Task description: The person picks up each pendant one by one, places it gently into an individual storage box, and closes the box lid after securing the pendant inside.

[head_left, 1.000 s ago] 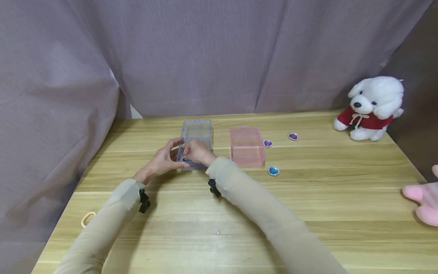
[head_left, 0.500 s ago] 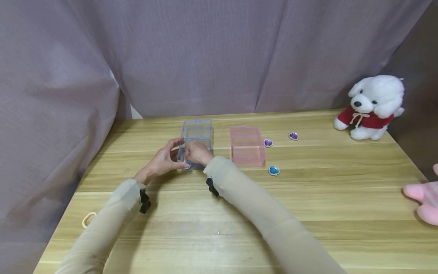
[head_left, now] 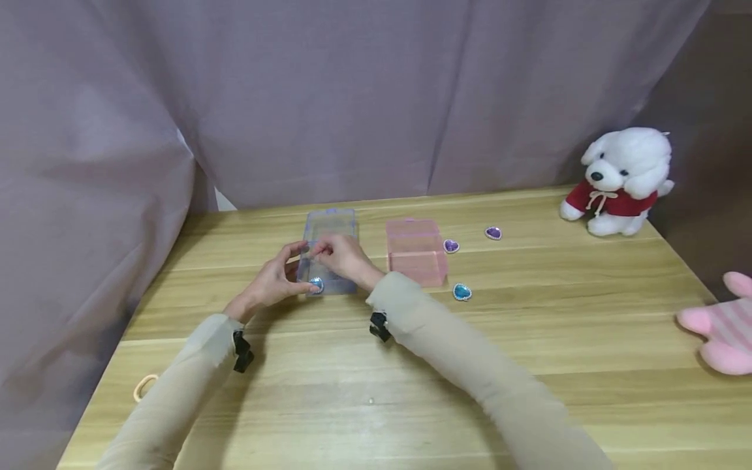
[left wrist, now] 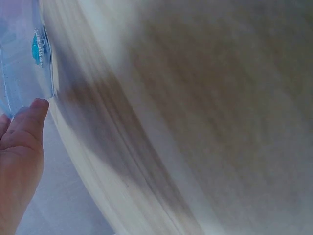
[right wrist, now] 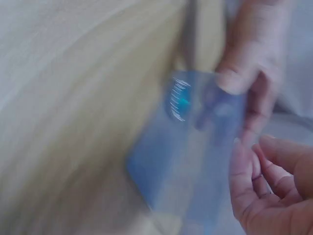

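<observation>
In the head view, a clear blue plastic box (head_left: 337,284) stands with its lid folded back. A heart-shaped blue gem (head_left: 316,284) with a pale beaded rim lies inside at the front left corner. My left hand (head_left: 273,281) grips the box's left side between thumb and fingers. Above the box is my right hand (head_left: 343,256), its fingers loosely bent with nothing between them. The right wrist view, blurred, shows the right hand (right wrist: 274,186) near the box's edge and the gem (right wrist: 181,100) through the plastic. Part of the left hand (left wrist: 22,152) shows in the left wrist view.
A pink clear box (head_left: 417,267) sits to the right, also with its lid back. Around it lie a blue heart gem (head_left: 462,292) and two purple ones (head_left: 451,246). A white plush dog (head_left: 625,183), a pink plush toy (head_left: 725,326) and a beige ring (head_left: 143,388) rest on the table.
My right hand has let go of the blue gem, which dropped into the box's front left corner, and has lifted slightly. My left hand keeps its grip on the box.
</observation>
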Demonstrator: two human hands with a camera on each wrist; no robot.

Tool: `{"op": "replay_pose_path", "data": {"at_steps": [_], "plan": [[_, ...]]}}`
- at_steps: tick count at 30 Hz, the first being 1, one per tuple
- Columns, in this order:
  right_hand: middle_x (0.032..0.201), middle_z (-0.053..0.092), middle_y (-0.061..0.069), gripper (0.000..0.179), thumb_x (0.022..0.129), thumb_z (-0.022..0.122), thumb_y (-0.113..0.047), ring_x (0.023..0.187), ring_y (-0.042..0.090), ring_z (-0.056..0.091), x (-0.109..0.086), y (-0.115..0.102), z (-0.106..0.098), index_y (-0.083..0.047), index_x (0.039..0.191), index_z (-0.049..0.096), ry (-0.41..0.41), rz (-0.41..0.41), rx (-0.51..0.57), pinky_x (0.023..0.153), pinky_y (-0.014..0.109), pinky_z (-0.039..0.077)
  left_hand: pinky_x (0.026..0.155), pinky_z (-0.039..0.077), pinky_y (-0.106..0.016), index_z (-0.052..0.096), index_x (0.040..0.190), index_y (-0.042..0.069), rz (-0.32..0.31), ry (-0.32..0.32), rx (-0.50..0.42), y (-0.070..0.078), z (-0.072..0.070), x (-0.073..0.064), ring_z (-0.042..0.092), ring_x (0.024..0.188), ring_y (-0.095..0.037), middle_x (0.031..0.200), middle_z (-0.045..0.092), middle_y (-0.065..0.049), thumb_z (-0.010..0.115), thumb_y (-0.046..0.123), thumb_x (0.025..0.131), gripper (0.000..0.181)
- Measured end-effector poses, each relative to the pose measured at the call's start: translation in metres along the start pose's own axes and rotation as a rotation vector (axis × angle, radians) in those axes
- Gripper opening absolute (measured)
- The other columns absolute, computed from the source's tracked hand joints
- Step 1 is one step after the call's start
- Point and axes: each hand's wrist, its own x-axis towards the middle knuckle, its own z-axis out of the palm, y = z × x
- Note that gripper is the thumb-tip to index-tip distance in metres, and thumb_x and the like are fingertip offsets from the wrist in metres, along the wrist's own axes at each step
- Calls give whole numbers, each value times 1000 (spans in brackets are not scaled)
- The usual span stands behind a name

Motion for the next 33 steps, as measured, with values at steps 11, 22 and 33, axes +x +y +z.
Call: {"op": "replay_pose_path", "data": {"at_steps": [11, 22, 33], "plan": [[81, 60, -6, 27, 91, 61, -6, 72, 3, 57, -80, 85, -134, 11, 111, 56, 161, 165, 391, 68, 17, 55, 110, 36, -43, 20, 148, 10, -18, -6, -9, 0, -1, 1, 27, 138, -39, 155, 20, -13, 80, 10, 74, 95], [82, 61, 0, 30, 87, 60, 1, 70, 4, 55, -131, 156, -146, 18, 111, 53, -102, 236, 258, 63, 19, 54, 109, 37, -43, 20, 148, 11, -36, -1, -9, 1, -1, -1, 28, 137, -40, 155, 20, -13, 81, 13, 72, 98], [75, 57, 5, 20, 79, 70, -1, 64, 5, 47, -130, 156, -133, 9, 94, 61, -143, 137, 45, 53, 14, 42, 108, 37, -44, 20, 148, 7, -36, -2, -30, 0, 0, 0, 28, 137, -40, 154, 20, -15, 80, 7, 72, 97]]}}
